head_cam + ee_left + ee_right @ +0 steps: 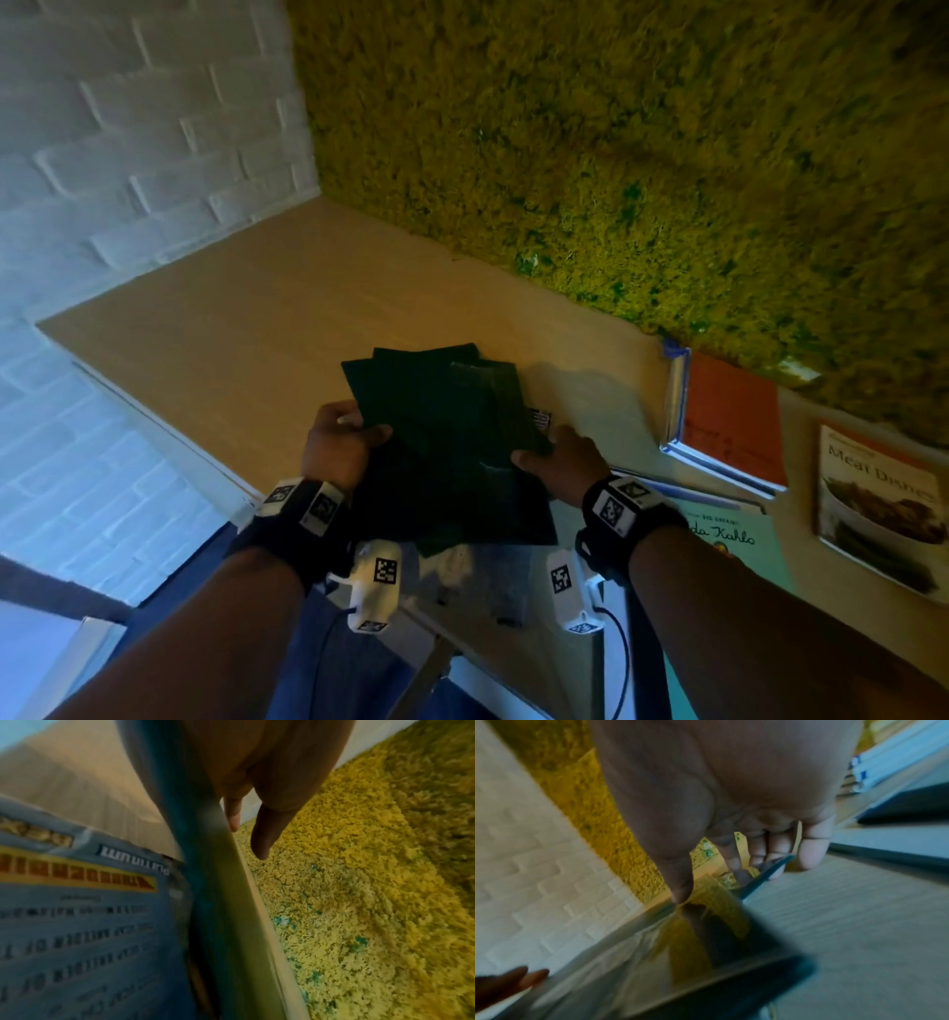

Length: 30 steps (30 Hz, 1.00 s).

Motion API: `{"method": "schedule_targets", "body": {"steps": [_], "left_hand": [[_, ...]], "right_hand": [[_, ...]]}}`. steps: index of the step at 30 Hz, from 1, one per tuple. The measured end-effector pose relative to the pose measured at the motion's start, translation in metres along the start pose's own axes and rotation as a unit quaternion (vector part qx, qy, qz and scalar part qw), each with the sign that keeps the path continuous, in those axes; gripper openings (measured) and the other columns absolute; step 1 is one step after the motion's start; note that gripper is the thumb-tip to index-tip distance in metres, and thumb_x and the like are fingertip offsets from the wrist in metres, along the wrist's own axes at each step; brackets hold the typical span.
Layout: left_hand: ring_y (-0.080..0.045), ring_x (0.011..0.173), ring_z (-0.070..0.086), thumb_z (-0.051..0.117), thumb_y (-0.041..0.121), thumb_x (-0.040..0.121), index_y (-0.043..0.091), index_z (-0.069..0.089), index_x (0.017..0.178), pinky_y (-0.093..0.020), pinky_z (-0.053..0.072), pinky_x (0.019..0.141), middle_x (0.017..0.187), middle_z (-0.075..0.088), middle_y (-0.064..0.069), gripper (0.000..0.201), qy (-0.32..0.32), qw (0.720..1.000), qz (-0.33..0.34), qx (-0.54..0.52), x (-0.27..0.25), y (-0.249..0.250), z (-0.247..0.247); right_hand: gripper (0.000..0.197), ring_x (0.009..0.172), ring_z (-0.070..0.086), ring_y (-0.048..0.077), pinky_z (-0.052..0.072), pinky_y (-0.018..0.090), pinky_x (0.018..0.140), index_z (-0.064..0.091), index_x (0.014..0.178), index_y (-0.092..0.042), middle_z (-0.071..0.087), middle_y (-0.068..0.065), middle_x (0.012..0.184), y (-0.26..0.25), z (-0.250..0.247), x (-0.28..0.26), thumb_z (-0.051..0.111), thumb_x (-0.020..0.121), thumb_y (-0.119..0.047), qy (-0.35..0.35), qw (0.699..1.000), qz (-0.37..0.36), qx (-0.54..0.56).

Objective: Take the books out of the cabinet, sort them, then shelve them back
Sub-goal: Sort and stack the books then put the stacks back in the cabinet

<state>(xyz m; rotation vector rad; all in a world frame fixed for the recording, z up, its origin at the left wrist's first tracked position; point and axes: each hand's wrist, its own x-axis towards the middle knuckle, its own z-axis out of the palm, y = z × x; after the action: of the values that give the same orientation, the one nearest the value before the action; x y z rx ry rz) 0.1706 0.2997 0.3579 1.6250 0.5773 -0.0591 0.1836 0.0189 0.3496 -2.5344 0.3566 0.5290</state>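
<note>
Two hands hold a fanned bundle of dark books (441, 442) over the desk (246, 308); left hand (339, 447) pinches one side, right hand (565, 460) the other, likely for sorting; three books (729, 416) lie alongside.

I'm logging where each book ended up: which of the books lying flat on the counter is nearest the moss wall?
The orange-covered book, its far corner almost at the moss wall; the Meat Dishes cookbook and the teal Kahlo book lie nearer the person.

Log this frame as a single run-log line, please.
phase: sorting | left hand: grips dark books | right hand: grips same stack | wooden top: orange book, Meat Dishes book
</note>
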Motion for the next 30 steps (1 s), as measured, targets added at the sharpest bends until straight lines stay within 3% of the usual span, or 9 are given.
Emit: {"method": "schedule_targets", "body": {"steps": [3,8,12,15,18,22,25,28,30], "left_hand": [[-0.036,0.104,0.066,0.065,-0.003,0.09,0.006,0.052,0.137,-0.045,0.054,0.087,0.126,0.065,-0.019,0.049,-0.058,0.995,-0.025,-0.072,-0.013,0.006,0.003],[-0.024,0.082,0.063,0.049,-0.001,0.101,0.013,0.054,0.118,-0.028,0.048,0.064,0.1,0.065,-0.009,0.022,-0.115,0.992,0.019,-0.047,-0.046,0.021,0.015],[-0.014,0.068,0.069,0.048,0.003,0.103,0.011,0.053,0.125,-0.017,0.053,0.047,0.097,0.066,-0.004,0.024,-0.148,0.986,0.064,-0.042,-0.059,0.028,0.025],[-0.023,0.088,0.07,0.048,0.006,0.103,0.013,0.054,0.129,-0.02,0.056,0.05,0.105,0.068,-0.008,0.027,-0.159,0.984,0.066,-0.05,-0.057,0.02,0.039],[-0.027,0.092,0.07,0.047,0.005,0.103,0.012,0.058,0.127,-0.026,0.059,0.057,0.108,0.072,-0.008,0.028,-0.19,0.978,0.069,-0.057,-0.068,0.018,0.058],[-0.014,0.074,0.076,0.047,0.002,0.102,0.02,0.064,0.114,-0.028,0.061,0.055,0.085,0.079,0.007,0.027,-0.219,0.972,0.079,-0.042,-0.088,0.019,0.08],[-0.033,0.102,0.071,0.051,0.008,0.101,0.027,0.071,0.109,-0.041,0.061,0.076,0.11,0.076,-0.006,0.029,-0.239,0.966,0.099,-0.006,-0.095,0.025,0.088],[-0.032,0.102,0.07,0.049,0.011,0.102,0.024,0.068,0.12,-0.042,0.059,0.077,0.119,0.071,-0.011,0.029,-0.254,0.961,0.106,-0.01,-0.104,0.034,0.098],[-0.03,0.099,0.07,0.049,0.01,0.103,0.018,0.062,0.13,-0.038,0.059,0.073,0.116,0.072,-0.008,0.031,-0.257,0.958,0.126,-0.007,-0.113,0.042,0.107]], "right_hand": [[0.061,0.105,0.06,0.024,0.046,0.033,0.082,0.054,0.128,-0.013,0.061,0.007,0.122,0.008,0.0,-0.014,0.063,0.09,-0.059,-0.028,0.998,-0.031,0.043],[0.045,0.117,0.063,0.027,0.049,0.036,0.098,0.067,0.122,-0.018,0.066,0.008,0.124,0.079,-0.032,-0.051,0.071,0.089,-0.049,0.075,0.994,-0.043,0.061],[0.104,0.138,0.038,0.042,0.035,0.06,0.111,0.032,0.151,-0.037,0.034,0.012,0.153,0.179,-0.062,-0.091,0.065,0.065,-0.085,0.13,0.975,0.175,-0.036],[0.139,0.139,0.036,0.047,0.038,0.061,0.109,0.005,0.159,-0.043,0.024,0.012,0.159,0.229,-0.061,-0.114,0.066,0.045,-0.095,0.064,0.972,0.227,0.001],[0.147,0.128,0.051,0.042,0.05,0.051,0.102,0.019,0.158,-0.03,0.041,0.015,0.15,0.25,-0.054,-0.117,0.076,0.036,-0.091,0.075,0.972,0.213,0.061],[0.069,0.104,0.062,0.029,0.051,0.038,0.085,0.053,0.134,-0.015,0.066,0.01,0.127,0.258,-0.063,-0.131,0.086,0.078,-0.039,0.13,0.954,0.2,0.182],[0.027,0.089,0.062,0.025,0.051,0.038,0.079,0.061,0.117,-0.014,0.069,0.014,0.117,0.268,-0.082,-0.149,0.071,0.093,-0.019,0.162,0.94,0.199,0.224],[0.012,0.079,0.06,0.018,0.046,0.026,0.06,0.066,0.105,-0.014,0.07,0.012,0.106,0.271,-0.12,-0.174,0.055,0.102,-0.012,0.179,0.926,0.196,0.269],[0.02,0.092,0.063,0.021,0.044,0.02,0.065,0.063,0.111,-0.014,0.066,0.014,0.113,0.274,-0.147,-0.19,0.044,0.106,-0.015,0.189,0.943,0.195,0.194]]}}
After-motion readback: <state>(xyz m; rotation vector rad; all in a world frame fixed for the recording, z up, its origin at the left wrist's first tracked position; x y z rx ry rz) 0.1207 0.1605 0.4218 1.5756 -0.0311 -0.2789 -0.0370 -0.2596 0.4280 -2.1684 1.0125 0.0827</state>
